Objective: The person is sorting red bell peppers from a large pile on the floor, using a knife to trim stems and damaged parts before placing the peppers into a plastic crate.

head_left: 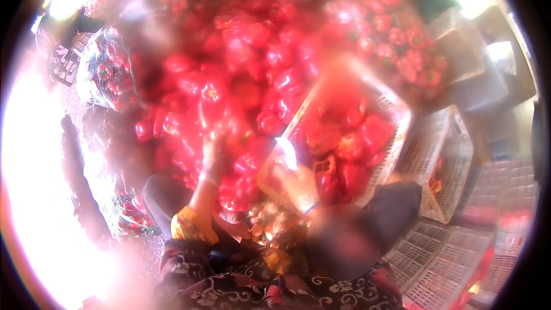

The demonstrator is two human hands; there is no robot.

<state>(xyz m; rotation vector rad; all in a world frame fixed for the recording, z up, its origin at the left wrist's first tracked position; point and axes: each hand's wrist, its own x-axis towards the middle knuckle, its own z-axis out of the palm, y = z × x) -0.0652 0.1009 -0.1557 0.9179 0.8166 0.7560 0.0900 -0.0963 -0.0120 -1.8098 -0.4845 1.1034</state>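
Observation:
My left hand [214, 144] reaches out over a large heap of red bell peppers [252, 89]. Its fingers are smeared by glare and blur, so whether it grips a pepper cannot be made out. Closer to the crate, my right hand [299, 186] is closed on what looks like a knife, its short blade [286, 152] glaring white. That hand is at the near left side of a pale plastic crate [396, 120], which holds red peppers, some of them cut open [326, 169]. Below and between my hands lies a pile of yellowish-brown scraps [272, 221], apparently pepper cores.
A second slatted crate [427, 158] stands right of the first, with small orange-red pieces inside. More crates [436, 258] lie at the lower right, and bins [465, 51] are stacked at the far right. Filled mesh sacks [106, 69] line the left. Bright glare washes out the left edge.

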